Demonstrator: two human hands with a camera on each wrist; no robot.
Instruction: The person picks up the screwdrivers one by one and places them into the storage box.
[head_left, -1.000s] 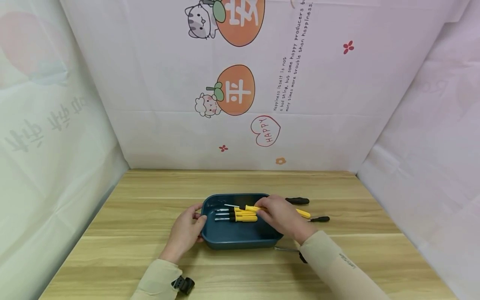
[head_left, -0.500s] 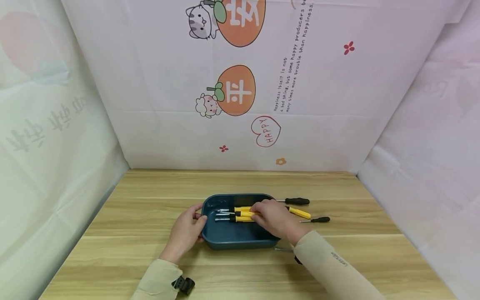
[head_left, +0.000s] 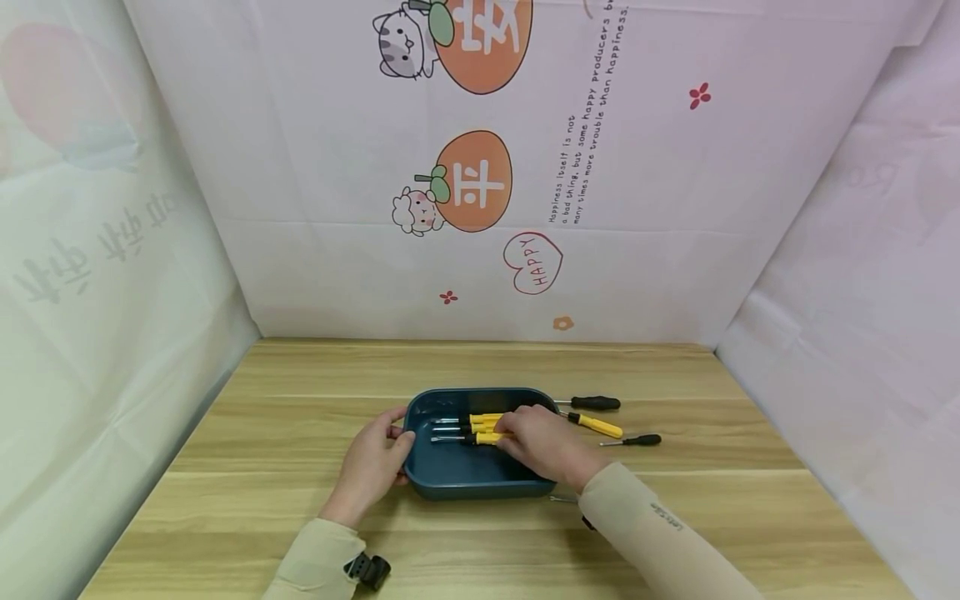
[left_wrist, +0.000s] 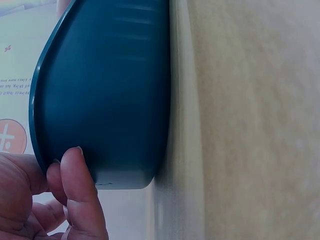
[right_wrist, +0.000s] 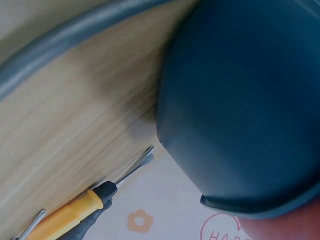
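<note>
Screwdrivers with yellow plastic handles and thin steel shafts [head_left: 472, 428] were laid side by side inside a dark blue, round-cornered plastic tray [head_left: 450, 482] at the middle of a pale wood-grain table [head_left: 262, 433]. Their long axes ran across the table, with the shafts pointing to the person's left and the handles to the right. The right hand [head_left: 542, 446] was lowered into the tray over the handle ends, fingers bent down onto them; whether a handle was actually gripped could not be told. The left hand [head_left: 371, 467] was set against the tray's left end, thumb at the rim and curled fingers [left_wrist: 75, 195] pressed to the smooth outer wall. On the table just right of the tray, one more yellow-handled screwdriver with a black collar [head_left: 596, 425] was seen between two slim black-handled screwdrivers [head_left: 596, 403], all lying roughly crosswise, tips toward the tray.
</note>
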